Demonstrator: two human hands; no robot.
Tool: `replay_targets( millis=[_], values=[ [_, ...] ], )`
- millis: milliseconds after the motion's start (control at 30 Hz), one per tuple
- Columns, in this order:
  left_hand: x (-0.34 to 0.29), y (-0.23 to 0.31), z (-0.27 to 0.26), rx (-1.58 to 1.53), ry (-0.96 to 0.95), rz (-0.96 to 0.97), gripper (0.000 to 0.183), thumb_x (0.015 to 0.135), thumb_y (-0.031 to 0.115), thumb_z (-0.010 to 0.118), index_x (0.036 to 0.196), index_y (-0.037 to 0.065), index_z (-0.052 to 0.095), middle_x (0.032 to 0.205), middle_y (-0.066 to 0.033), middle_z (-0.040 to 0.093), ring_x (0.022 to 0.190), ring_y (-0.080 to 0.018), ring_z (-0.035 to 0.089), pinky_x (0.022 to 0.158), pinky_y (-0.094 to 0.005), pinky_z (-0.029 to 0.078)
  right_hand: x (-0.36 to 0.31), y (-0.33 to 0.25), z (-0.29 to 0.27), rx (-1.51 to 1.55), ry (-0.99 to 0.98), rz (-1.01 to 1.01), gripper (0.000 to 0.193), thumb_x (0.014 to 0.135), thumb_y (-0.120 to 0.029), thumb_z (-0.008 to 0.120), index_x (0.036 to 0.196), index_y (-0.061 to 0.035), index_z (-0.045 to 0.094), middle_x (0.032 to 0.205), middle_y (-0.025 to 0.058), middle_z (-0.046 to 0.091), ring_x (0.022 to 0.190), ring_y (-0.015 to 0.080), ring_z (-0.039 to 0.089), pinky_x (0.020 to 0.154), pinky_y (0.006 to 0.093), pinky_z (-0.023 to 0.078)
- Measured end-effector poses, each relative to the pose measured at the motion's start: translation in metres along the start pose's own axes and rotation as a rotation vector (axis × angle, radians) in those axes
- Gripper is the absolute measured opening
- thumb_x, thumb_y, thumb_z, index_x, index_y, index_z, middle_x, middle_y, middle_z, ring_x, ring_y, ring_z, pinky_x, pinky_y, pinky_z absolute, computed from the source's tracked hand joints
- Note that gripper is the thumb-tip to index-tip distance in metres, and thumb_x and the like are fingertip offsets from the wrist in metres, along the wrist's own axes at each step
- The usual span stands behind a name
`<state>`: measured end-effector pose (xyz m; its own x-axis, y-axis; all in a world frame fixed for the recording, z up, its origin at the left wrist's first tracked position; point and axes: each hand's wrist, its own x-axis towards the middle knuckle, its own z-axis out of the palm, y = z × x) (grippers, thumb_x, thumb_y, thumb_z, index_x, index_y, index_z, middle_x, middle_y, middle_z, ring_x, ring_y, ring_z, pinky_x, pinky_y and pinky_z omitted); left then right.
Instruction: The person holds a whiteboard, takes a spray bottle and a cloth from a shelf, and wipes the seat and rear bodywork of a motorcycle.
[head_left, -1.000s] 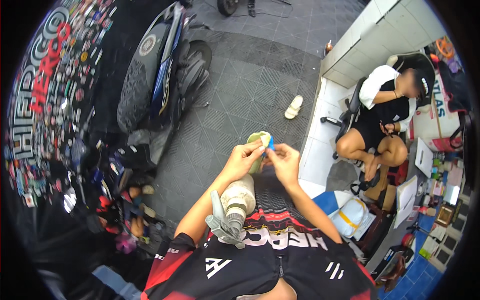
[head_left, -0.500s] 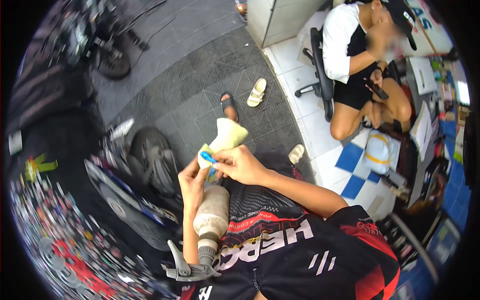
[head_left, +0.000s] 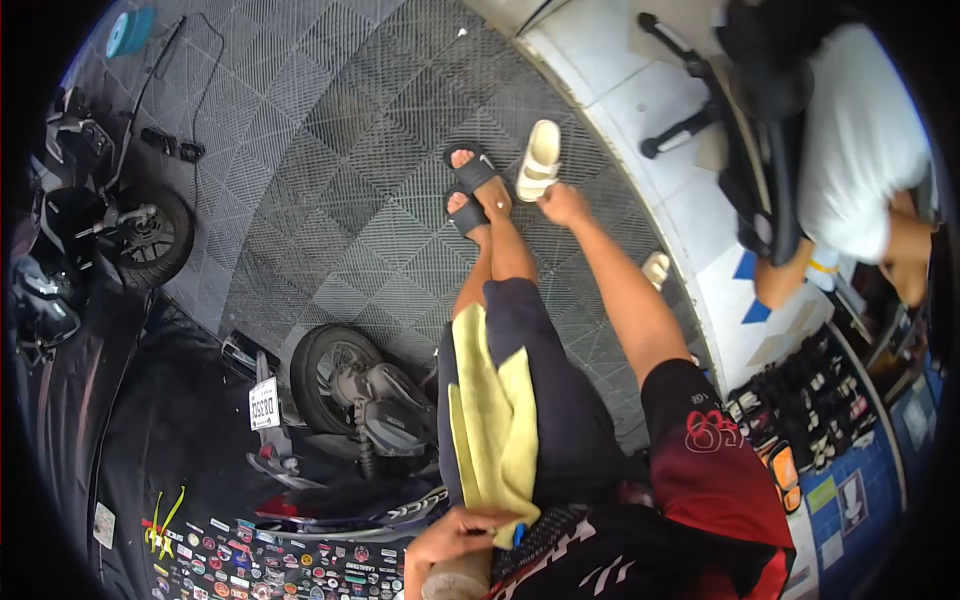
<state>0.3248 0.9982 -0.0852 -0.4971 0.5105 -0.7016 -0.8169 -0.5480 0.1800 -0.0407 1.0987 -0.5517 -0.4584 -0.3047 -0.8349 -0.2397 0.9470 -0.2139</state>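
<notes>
- Step in hand, as judged from this view: your bare right hand [head_left: 565, 205] is out at full reach, down at the open-toed cream sandal with wide straps [head_left: 541, 150].
- Right hand: the fingers are curled in and meet the sandal's near end. You show the back of the hand, so I cannot tell whether they are clamped on it or merely resting against it.
- Sandal: it shows sole-down over the dark grey ribbed floor tiles [head_left: 340, 150], just beside your feet in black slide sandals [head_left: 468, 180]. Whether it is clear of the floor cannot be told.
- Left hand [head_left: 452, 540]: kept low near your body, its fingers closed on the bunched end of the long pale yellow cloth [head_left: 485, 410]. The cloth trails along the front of your dark-clad legs [head_left: 560, 390].
- A small bright blue piece [head_left: 519, 535] shows at the cloth's bunched end, next to your fingertips; its kind is unclear.
- A second cream sandal [head_left: 656, 269] lies apart, near the edge of the white floor tiles [head_left: 625, 145].
- Next move, in my judgement: it calls for a sure pinch on the sandal's near end, with the cloth held clear of your feet.
</notes>
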Motion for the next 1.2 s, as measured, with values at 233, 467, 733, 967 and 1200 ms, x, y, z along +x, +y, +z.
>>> replay_targets(
  millis=[233,467,733,967,1200],
  values=[
    [0.048,-0.013,-0.102,-0.221,-0.149,-0.234,0.038,0.098,0.008,0.062,0.134,-0.004,0.061,0.139,-0.0183,0.060,0.135,-0.0264,0.051,0.113,-0.0357,0.037,0.167,0.036,0.086,-0.327,0.173,0.131,0.045,0.092,-0.043,0.065,0.122,-0.0100,0.068,0.139,0.0116,0.056,0.126,0.0304,0.055,0.104,0.0516,0.044],
    [0.055,0.030,-0.136,-0.304,-0.123,-0.497,0.036,0.098,0.008,0.062,0.132,-0.005,0.061,0.137,-0.0176,0.062,0.132,-0.0256,0.054,0.112,-0.0352,0.038,0.130,0.099,0.180,0.305,0.300,0.489,0.049,0.093,-0.048,0.064,0.111,-0.0038,0.071,0.118,0.0217,0.068,0.112,0.0434,0.061,0.097,0.0497,0.047],
    [0.058,0.065,-0.168,-0.260,-0.212,-0.627,0.034,0.099,0.008,0.062,0.130,-0.006,0.062,0.135,-0.0168,0.064,0.128,-0.0247,0.057,0.111,-0.0346,0.039,-0.007,0.351,0.203,1.747,0.239,1.158,0.052,0.093,-0.055,0.066,0.122,-0.0136,0.058,0.104,0.0058,0.067,0.080,0.0214,0.069,0.056,0.0300,0.045],
    [0.032,0.079,-0.136,-0.096,-0.370,-0.361,0.041,0.095,0.004,0.062,0.135,-0.002,0.060,0.141,-0.0173,0.060,0.135,-0.0285,0.053,0.114,-0.0376,0.037,-0.089,0.294,0.112,1.760,0.204,1.382,0.057,0.099,-0.054,0.057,0.137,-0.0135,0.042,0.124,0.0213,0.056,0.088,0.0326,0.073,0.069,0.0448,0.055],
    [-0.060,0.140,-0.073,0.088,-0.122,-0.008,0.039,0.093,0.000,0.062,0.132,-0.003,0.063,0.138,-0.0174,0.063,0.131,-0.0258,0.056,0.112,-0.0349,0.038,-0.219,-0.054,-0.047,1.177,-0.085,0.294,0.021,0.099,-0.023,0.059,0.116,-0.0109,0.064,0.098,0.0016,0.072,0.080,0.0114,0.068,0.063,0.0269,0.046]
  ],
)
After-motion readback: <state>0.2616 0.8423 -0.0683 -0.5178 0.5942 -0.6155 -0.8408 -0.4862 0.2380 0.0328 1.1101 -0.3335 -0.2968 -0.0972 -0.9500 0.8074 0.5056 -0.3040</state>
